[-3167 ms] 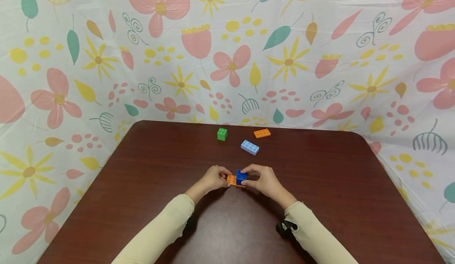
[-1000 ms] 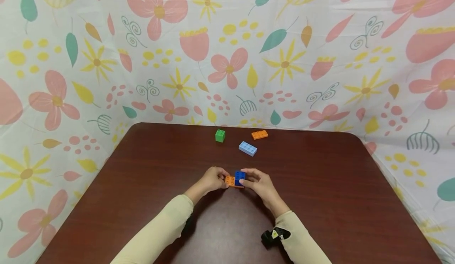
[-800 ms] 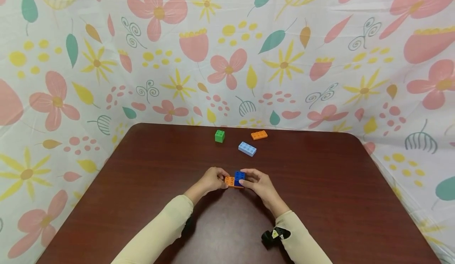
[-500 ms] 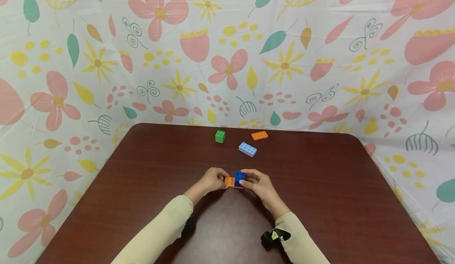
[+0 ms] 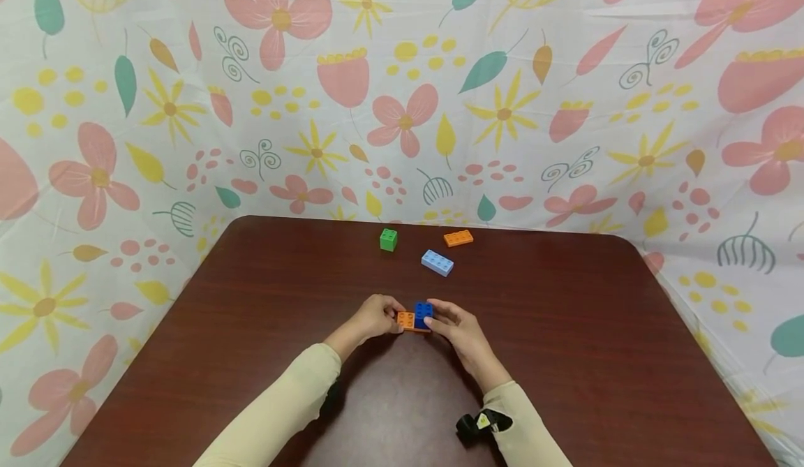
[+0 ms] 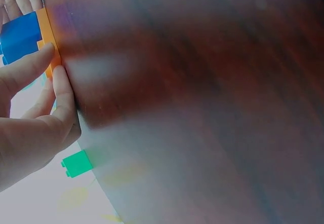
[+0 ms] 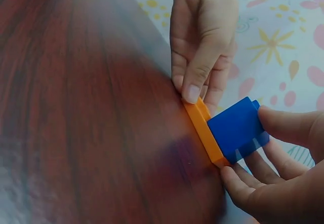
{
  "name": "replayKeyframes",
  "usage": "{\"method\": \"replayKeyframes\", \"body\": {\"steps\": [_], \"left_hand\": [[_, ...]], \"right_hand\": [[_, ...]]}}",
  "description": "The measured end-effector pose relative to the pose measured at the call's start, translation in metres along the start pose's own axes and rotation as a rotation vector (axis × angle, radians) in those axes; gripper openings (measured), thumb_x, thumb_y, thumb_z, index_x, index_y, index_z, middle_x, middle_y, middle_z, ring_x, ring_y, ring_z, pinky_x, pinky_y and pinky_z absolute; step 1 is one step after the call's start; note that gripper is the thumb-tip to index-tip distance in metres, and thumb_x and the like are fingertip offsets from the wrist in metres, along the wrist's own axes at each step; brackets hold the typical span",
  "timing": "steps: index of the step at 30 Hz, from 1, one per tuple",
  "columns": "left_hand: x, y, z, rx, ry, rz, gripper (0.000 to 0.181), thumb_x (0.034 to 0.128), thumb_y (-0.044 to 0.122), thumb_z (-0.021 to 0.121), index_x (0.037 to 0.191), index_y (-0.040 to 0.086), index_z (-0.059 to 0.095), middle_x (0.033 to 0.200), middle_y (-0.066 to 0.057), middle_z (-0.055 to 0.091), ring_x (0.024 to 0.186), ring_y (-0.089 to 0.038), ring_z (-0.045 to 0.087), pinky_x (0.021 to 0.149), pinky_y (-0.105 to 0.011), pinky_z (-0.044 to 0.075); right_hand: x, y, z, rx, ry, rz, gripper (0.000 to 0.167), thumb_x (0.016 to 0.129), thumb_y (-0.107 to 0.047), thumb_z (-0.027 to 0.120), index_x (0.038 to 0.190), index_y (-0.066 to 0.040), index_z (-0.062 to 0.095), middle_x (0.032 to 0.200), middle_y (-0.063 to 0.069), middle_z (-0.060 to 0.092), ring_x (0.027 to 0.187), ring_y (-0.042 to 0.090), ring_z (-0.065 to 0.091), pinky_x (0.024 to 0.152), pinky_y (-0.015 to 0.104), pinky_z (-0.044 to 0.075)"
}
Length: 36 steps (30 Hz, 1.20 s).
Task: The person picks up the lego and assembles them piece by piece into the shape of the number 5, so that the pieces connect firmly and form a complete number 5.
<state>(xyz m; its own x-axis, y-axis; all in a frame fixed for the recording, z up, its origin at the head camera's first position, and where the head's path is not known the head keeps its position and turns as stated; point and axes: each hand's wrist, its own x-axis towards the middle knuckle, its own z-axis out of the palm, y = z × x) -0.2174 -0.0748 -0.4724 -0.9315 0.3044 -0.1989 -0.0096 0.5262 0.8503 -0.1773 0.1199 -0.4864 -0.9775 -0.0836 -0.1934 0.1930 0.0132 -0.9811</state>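
Orange plate (image 5: pixel 405 321) pinched in my left hand (image 5: pixel 375 316), blue brick (image 7: pixel 236 129) in my right hand (image 5: pixel 463 331); I'd press squarely, fit unclear.

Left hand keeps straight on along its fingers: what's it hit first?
Probably the blue brick, standing on the other end of the orange plate that the left hand pinches. Whether the fingers' line runs level is hard to tell.

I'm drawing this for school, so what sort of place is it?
Probably a play corner indoors: there's a brown table, a flowery cloth hanging behind it, and toy bricks.
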Motion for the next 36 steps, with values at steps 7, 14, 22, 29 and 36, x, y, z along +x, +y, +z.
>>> {"method": "replayKeyframes", "body": {"steps": [7,14,22,29,36], "left_hand": [[0.001,-0.001,0.000,0.009,0.003,-0.006,0.032,0.0729,-0.007,0.078,0.103,0.000,0.069,0.082,-0.009,0.052,0.068,-0.018,0.049,0.055,-0.025,0.044],[0.003,-0.001,0.000,0.016,-0.013,-0.011,0.031,0.0735,-0.007,0.078,0.102,0.000,0.069,0.080,-0.007,0.051,0.066,-0.018,0.050,0.055,-0.025,0.046],[0.008,-0.002,-0.005,0.070,-0.062,0.013,0.032,0.0714,-0.004,0.080,0.101,0.002,0.069,0.081,-0.009,0.054,0.063,-0.018,0.055,0.057,-0.028,0.049],[0.011,0.000,-0.014,0.136,-0.125,0.070,0.036,0.0699,0.000,0.083,0.102,0.003,0.069,0.081,-0.008,0.056,0.070,-0.018,0.054,0.062,-0.027,0.050],[0.014,0.007,-0.023,0.105,-0.196,0.040,0.043,0.0723,0.000,0.080,0.113,-0.002,0.066,0.085,-0.012,0.060,0.076,-0.017,0.053,0.067,-0.026,0.048]], "right_hand": [[0.001,0.004,0.000,0.000,0.020,-0.009,0.043,0.089,-0.013,0.070,0.130,-0.006,0.059,0.129,0.017,0.056,0.120,0.031,0.054,0.094,0.039,0.049],[0.001,0.005,0.001,-0.008,0.029,0.002,0.045,0.088,-0.015,0.071,0.131,-0.007,0.058,0.130,0.017,0.056,0.119,0.031,0.055,0.094,0.040,0.048],[-0.002,0.006,0.001,0.018,0.019,0.021,0.049,0.089,-0.018,0.070,0.135,-0.009,0.054,0.136,0.017,0.051,0.126,0.032,0.049,0.102,0.045,0.042],[-0.002,0.007,0.002,0.035,0.016,0.025,0.051,0.089,-0.012,0.070,0.137,-0.008,0.053,0.140,0.018,0.048,0.132,0.035,0.042,0.105,0.051,0.037],[-0.003,0.007,0.002,0.015,0.021,0.032,0.050,0.089,-0.010,0.069,0.136,-0.008,0.053,0.140,0.017,0.048,0.132,0.035,0.042,0.105,0.051,0.036]]}}
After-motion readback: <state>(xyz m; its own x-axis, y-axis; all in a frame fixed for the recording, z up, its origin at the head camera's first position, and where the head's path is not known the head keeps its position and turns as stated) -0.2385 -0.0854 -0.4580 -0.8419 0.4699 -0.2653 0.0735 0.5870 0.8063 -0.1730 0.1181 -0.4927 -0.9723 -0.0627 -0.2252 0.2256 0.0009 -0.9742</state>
